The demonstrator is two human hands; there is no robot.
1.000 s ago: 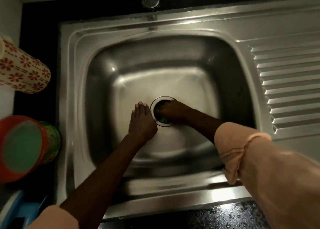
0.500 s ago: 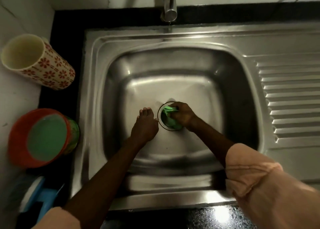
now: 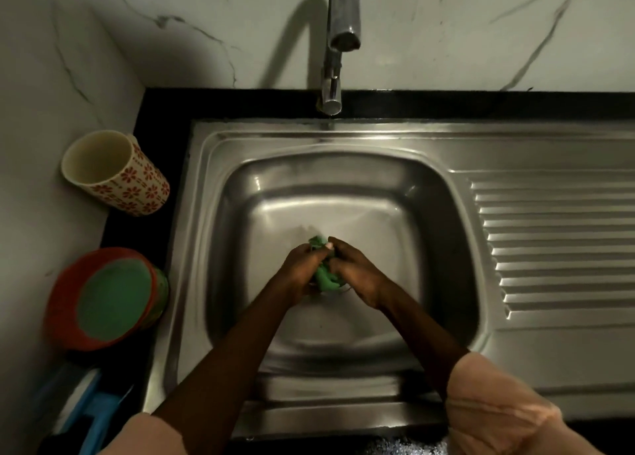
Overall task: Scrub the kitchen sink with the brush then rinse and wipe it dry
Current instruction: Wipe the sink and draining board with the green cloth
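Both hands meet mid-basin: left hand and right hand clamped together around a crumpled green scrubber, held over the steel sink, tap directly above, floral cup off left.

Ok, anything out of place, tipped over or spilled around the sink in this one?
Nothing stands out. Both the left hand and right hand grip a green scrubber over the sink basin. The floral cup and the orange tub stand on the counter left of the sink. No spill is visible.
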